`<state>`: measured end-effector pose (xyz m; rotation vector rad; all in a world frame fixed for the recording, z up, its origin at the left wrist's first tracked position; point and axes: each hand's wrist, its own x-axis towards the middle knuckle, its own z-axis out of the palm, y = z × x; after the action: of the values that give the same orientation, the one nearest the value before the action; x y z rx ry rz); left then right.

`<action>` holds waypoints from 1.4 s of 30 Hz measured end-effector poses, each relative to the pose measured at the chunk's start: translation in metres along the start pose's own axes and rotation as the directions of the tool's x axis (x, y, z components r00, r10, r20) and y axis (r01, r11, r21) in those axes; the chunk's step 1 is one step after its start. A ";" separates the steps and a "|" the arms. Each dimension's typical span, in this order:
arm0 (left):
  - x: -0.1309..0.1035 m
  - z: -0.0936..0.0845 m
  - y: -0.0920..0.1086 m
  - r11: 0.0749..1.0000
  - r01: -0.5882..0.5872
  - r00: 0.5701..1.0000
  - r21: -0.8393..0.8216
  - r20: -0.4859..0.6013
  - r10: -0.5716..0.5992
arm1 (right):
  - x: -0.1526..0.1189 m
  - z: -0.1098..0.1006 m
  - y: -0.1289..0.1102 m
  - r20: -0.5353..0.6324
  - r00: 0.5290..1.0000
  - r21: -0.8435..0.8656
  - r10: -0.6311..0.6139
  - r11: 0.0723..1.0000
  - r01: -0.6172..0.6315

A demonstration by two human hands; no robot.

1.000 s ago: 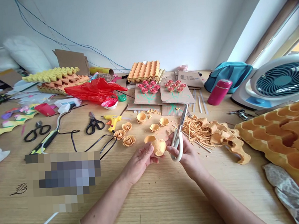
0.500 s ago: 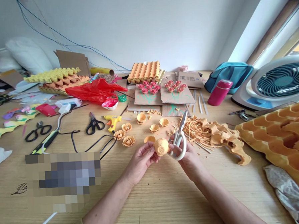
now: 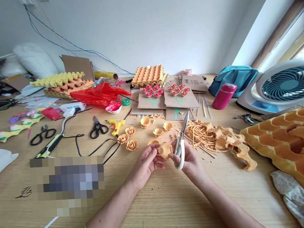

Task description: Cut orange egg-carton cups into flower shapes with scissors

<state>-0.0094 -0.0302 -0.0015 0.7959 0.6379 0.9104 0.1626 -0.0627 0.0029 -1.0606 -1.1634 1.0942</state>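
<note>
Between my hands is a small orange egg-carton cup (image 3: 165, 150), its scalloped rim showing. The fingertips of my left hand (image 3: 149, 161) pinch its left edge. My right hand (image 3: 187, 158) is closed round white-handled scissors (image 3: 180, 152), blades pointing up and away, and its fingertips are at the cup's right edge. Just behind the cup, another orange piece (image 3: 153, 142) lies partly hidden. Beyond it sit loose cups (image 3: 158, 132) and stacked ones (image 3: 145, 122). Three rolled orange flowers (image 3: 132, 145) lie to the left.
A yellow glue gun (image 3: 116, 126) and black scissors (image 3: 98, 127) lie left. Shredded carton (image 3: 197, 133) and large egg trays (image 3: 283, 134) are right. Cardboard with pink flowers (image 3: 153, 102), a pink bottle (image 3: 224, 96) and a fan (image 3: 288, 83) stand behind.
The cup has turned from its rounded outside to its scalloped rim. The scissors have tilted more upright in my right hand. The whole view has shifted slightly.
</note>
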 end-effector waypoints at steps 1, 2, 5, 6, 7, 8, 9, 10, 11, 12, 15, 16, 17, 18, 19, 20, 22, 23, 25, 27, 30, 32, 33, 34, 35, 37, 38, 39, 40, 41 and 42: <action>-0.001 0.002 0.001 0.997 -0.031 1.000 0.064 0.001 0.031 | -0.001 0.000 0.000 0.020 1.000 -0.023 -0.018 1.000 0.019; -0.002 0.003 0.001 0.990 -0.053 0.999 0.128 -0.001 0.054 | -0.001 -0.001 0.001 0.042 0.999 -0.044 -0.027 0.999 0.029; -0.003 0.006 0.002 0.968 -0.072 0.997 0.240 -0.009 0.077 | -0.004 -0.002 0.002 0.114 0.993 -0.074 -0.023 0.997 0.031; -0.004 0.006 0.002 0.968 -0.071 0.997 0.242 -0.006 0.075 | -0.004 -0.003 0.001 0.127 0.991 -0.080 -0.029 0.996 0.040; -0.004 0.006 0.002 0.971 -0.067 0.998 0.229 0.004 0.068 | -0.004 -0.004 0.000 0.135 0.990 -0.092 -0.039 0.994 0.052; -0.004 0.006 0.002 0.977 -0.065 0.998 0.203 0.018 0.062 | -0.004 -0.006 -0.002 0.136 0.989 -0.112 -0.050 0.992 0.065; -0.004 0.006 0.003 0.984 -0.063 0.998 0.169 0.029 0.059 | -0.003 -0.008 -0.004 0.132 0.989 -0.143 -0.062 0.986 0.080; -0.004 0.005 0.004 0.989 -0.060 0.998 0.132 0.035 0.056 | -0.003 -0.010 -0.007 0.124 0.990 -0.187 -0.073 0.978 0.095; -0.004 0.005 0.005 0.994 -0.057 0.998 0.097 0.036 0.053 | -0.002 -0.012 -0.010 0.118 0.989 -0.243 -0.085 0.964 0.111; -0.004 0.004 0.005 0.996 -0.057 0.998 0.070 0.032 0.055 | -0.001 -0.014 -0.014 0.120 0.988 -0.309 -0.100 0.942 0.133; -0.004 0.002 0.007 0.996 -0.081 0.997 0.026 0.001 0.081 | -0.001 -0.021 -0.022 0.167 0.978 -0.492 -0.122 0.850 0.190; -0.004 0.001 0.007 0.996 -0.090 0.996 0.011 -0.013 0.091 | -0.002 -0.023 -0.024 0.186 0.976 -0.531 -0.115 0.824 0.198; -0.003 0.000 0.007 0.995 -0.098 0.995 -0.010 -0.025 0.097 | -0.003 -0.025 -0.024 0.215 0.972 -0.559 -0.097 0.803 0.204; -0.003 0.000 0.007 0.994 -0.102 0.994 -0.033 -0.032 0.100 | -0.005 -0.028 -0.024 0.234 0.969 -0.584 -0.083 0.784 0.208; -0.002 -0.001 0.007 0.993 -0.104 0.994 -0.053 -0.032 0.102 | -0.008 -0.030 -0.022 0.252 0.965 -0.606 -0.066 0.767 0.211; -0.002 -0.001 0.006 0.992 -0.108 0.994 -0.066 -0.024 0.107 | -0.010 -0.032 -0.019 0.262 0.963 -0.629 -0.057 0.747 0.216; -0.001 -0.002 0.005 0.990 -0.126 0.992 -0.062 0.007 0.127 | -0.015 -0.035 -0.012 0.268 0.962 -0.660 -0.054 0.717 0.224; -0.001 -0.002 0.005 0.989 -0.143 0.989 -0.048 0.021 0.144 | -0.017 -0.037 -0.008 0.276 0.960 -0.665 -0.044 0.712 0.224; 0.000 -0.003 0.005 0.983 -0.185 0.982 -0.003 0.037 0.185 | -0.019 -0.040 -0.002 0.284 0.959 -0.687 -0.013 0.694 0.213; 0.000 -0.004 0.005 0.973 -0.223 0.974 0.052 0.034 0.222 | -0.020 -0.042 0.000 0.302 0.953 -0.699 0.004 0.680 0.219; 0.000 -0.005 0.005 0.959 -0.258 0.966 0.118 0.021 0.258 | -0.019 -0.044 -0.005 0.319 0.948 -0.701 0.014 0.676 0.226; 0.001 -0.005 0.004 0.954 -0.267 0.963 0.137 0.012 0.268 | -0.019 -0.044 -0.010 0.338 0.941 -0.690 0.022 0.685 0.232; 0.001 -0.005 0.004 0.953 -0.269 0.963 0.141 0.008 0.270 | -0.019 -0.043 -0.012 0.351 0.936 -0.687 0.026 0.687 0.239; 0.001 -0.005 0.004 0.953 -0.268 0.963 0.143 0.004 0.270 | -0.019 -0.042 -0.014 0.368 0.929 -0.685 0.030 0.684 0.250; 0.001 -0.005 0.003 0.953 -0.266 0.963 0.145 0.002 0.269 | -0.019 -0.041 -0.016 0.384 0.923 -0.690 0.031 0.674 0.264; 0.001 -0.005 0.003 0.951 -0.267 0.963 0.154 0.001 0.270 | -0.019 -0.040 -0.018 0.409 0.912 -0.709 0.024 0.638 0.301; 0.001 -0.005 0.003 0.949 -0.273 0.961 0.161 0.002 0.276 | -0.019 -0.039 -0.018 0.420 0.908 -0.716 0.019 0.621 0.318; 0.001 -0.005 0.004 0.945 -0.278 0.960 0.170 0.006 0.282 | -0.019 -0.039 -0.018 0.429 0.903 -0.720 0.012 0.609 0.334; 0.001 -0.005 0.004 0.940 -0.288 0.957 0.183 0.011 0.291 | -0.019 -0.039 -0.018 0.437 0.900 -0.720 0.004 0.601 0.346; 0.000 -0.005 0.005 0.934 -0.296 0.954 0.198 0.017 0.299 | -0.019 -0.039 -0.017 0.442 0.897 -0.719 -0.002 0.596 0.356; 0.000 -0.005 0.005 0.928 -0.304 0.952 0.217 0.023 0.306 | -0.019 -0.040 -0.016 0.447 0.894 -0.719 -0.005 0.592 0.363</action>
<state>-0.0154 -0.0266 0.0003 1.1099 0.6416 1.1414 0.2022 -0.0860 0.0124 -1.3559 -2.1835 0.5968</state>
